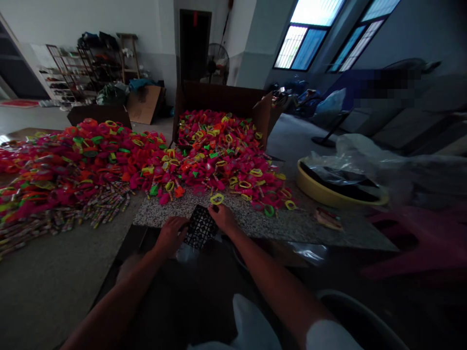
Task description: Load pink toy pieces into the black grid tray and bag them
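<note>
We do best to steady the black grid tray (200, 227) with our left hand (173, 234), fingers curled at its left edge. Our right hand's (223, 218) fingers bunch narrowly beside a yellow ring (216, 199); whether either hand grips, we cannot tell. Between our hands, the tray points far-right, long axis running from near-left.

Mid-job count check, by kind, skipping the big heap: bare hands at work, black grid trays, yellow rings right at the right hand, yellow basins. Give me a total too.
Hands: 2 (left hand, right hand)
Black grid tray between the hands: 1
Yellow ring at the right hand: 1
Yellow basin: 1
Total: 5
</note>
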{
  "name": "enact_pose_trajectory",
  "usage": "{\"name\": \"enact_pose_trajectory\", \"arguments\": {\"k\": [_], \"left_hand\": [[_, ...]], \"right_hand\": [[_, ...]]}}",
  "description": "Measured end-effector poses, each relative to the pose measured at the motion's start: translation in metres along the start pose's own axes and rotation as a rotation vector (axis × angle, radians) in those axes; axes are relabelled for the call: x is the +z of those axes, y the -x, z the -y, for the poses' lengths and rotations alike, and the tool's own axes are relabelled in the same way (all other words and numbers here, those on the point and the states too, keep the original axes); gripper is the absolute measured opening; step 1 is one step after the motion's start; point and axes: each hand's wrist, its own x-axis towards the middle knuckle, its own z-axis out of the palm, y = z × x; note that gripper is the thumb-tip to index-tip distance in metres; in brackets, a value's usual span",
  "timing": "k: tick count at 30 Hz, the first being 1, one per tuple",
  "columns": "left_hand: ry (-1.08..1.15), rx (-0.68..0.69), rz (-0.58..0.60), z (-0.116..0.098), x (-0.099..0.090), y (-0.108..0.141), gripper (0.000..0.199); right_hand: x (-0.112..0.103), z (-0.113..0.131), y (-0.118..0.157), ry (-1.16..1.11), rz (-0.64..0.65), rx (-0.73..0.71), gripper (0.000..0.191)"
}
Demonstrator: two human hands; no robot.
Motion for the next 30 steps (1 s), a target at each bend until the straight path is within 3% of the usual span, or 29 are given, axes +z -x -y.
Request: {"name": "enact_pose_trajectory", "arguments": {"k": [6,13,22,30], "left_hand": [[-0.132,0.098,0.139,-0.007,0.0,0.005,0.049],[-0.174,0.115,0.191,-0.01,-0.002,0.007,0.067],[-0.174,0.214,0.217,-0.024,-0.01,0.003,0.071],[-0.195,0.256,0.211,-0.037,-0.01,-0.003,0.056]], "right_hand": [[-0.004,-0.001,-0.006,-0.032,0.039,-0.029,0.023],[-0.006,-0.006,-0.013,-0.184,0.042,-0.033,0.022],[-0.009,-0.015,-0.022,-0.624,0.082,0.037,0.034],[-0.018,-0.02,0.01,-0.345,0.024,0.018,0.038]]}}
